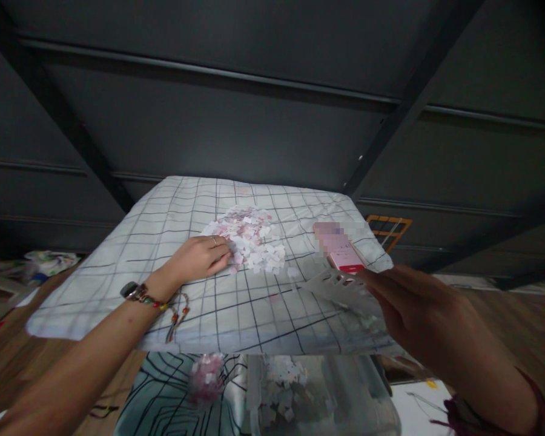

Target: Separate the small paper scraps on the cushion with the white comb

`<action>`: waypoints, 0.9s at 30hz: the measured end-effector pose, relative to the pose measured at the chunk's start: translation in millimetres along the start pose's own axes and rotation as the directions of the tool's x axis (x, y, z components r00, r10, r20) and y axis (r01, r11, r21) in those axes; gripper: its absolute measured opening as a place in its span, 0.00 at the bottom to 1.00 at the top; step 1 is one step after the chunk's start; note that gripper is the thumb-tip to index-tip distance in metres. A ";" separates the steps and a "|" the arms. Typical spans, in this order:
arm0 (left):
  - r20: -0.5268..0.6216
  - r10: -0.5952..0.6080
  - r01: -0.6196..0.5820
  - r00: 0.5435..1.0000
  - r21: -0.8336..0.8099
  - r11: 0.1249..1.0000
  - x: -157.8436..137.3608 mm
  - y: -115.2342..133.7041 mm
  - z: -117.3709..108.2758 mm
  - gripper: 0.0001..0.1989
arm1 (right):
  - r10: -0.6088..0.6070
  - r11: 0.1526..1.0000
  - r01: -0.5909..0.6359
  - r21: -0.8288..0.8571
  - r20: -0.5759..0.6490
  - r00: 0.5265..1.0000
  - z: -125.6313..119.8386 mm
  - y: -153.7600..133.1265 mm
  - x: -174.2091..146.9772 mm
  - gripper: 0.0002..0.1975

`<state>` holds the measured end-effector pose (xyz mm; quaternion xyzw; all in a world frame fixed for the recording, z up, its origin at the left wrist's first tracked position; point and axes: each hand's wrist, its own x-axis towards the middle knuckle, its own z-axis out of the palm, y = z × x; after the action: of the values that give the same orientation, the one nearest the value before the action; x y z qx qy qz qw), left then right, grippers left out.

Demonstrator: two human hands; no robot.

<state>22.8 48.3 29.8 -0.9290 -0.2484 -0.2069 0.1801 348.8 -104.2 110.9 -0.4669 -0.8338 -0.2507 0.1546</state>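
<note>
Where the checked cloth covers the table, a heap of small paper scraps, white with some pink, lies near the middle, its near edge loosely scattered. My left hand rests at the heap's near left margin, fingers curled and touching the scraps; whether they pinch any, I cannot tell. On that hand I wear a ring, and at the wrist a watch and a beaded bracelet with hanging cords. To the right of the heap and apart from it, my right hand grips a pale slotted piece by its right end, fingers laid together over it. Just beyond this piece a phone lies on the cloth, its pink screen lit and partly blurred out. Below the table's near edge stands a clear bin with more scraps inside; left of it, a blurred pink-and-white clump lies on teal line-patterned fabric. Dark panelling rises behind the table.
</note>
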 end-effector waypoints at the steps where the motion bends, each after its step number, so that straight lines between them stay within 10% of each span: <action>1: 0.006 -0.004 0.004 1.000 0.003 1.000 -0.1 0.0 0.0 0.17 | -0.009 1.000 0.009 0.001 -0.009 1.000 -1.6 -0.4 -1.2 0.12; 27: 0.039 -0.011 0.011 0.999 0.003 1.000 -0.9 -0.8 0.6 0.17 | 0.016 1.000 -0.015 0.024 -0.051 0.999 9.6 -6.4 11.9 0.11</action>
<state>21.8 48.8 29.0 -0.9312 -0.2575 -0.1893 0.1754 337.0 -93.2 107.0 -0.4650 -0.8289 -0.2514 0.1832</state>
